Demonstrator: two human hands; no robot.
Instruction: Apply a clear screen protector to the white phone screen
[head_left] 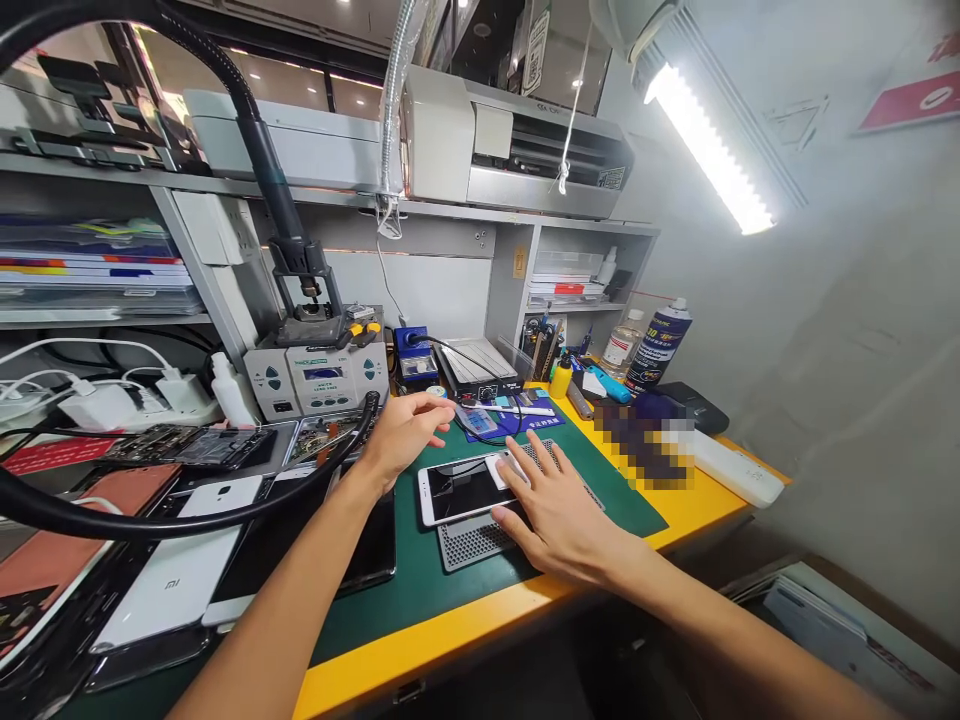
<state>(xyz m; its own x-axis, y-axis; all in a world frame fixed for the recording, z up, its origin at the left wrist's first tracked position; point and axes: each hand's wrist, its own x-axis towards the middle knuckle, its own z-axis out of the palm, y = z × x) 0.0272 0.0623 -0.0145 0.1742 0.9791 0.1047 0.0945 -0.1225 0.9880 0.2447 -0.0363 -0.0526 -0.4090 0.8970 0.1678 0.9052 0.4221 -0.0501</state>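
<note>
A white-framed smartphone (457, 492) lies on a grey perforated pad (474, 542) on the green mat, its black screen up. My right hand (559, 505) is open over the phone's right end, fingers spread and palm down. Beneath its fingertips shows a small white piece (496, 470), perhaps a wipe; whether the fingers press on it cannot be made out. My left hand (409, 432) is raised just beyond the phone's left end, thumb and fingers closed in a pinch. What it holds, if anything, is hidden.
Several phones and bare boards, including a white phone (176, 570), crowd the left side. A black hose (247, 515) arcs over them. A rework station (319, 375) stands behind. To the right are a spray can (660, 340), a yellow bottle (561, 378) and a white box (724, 465).
</note>
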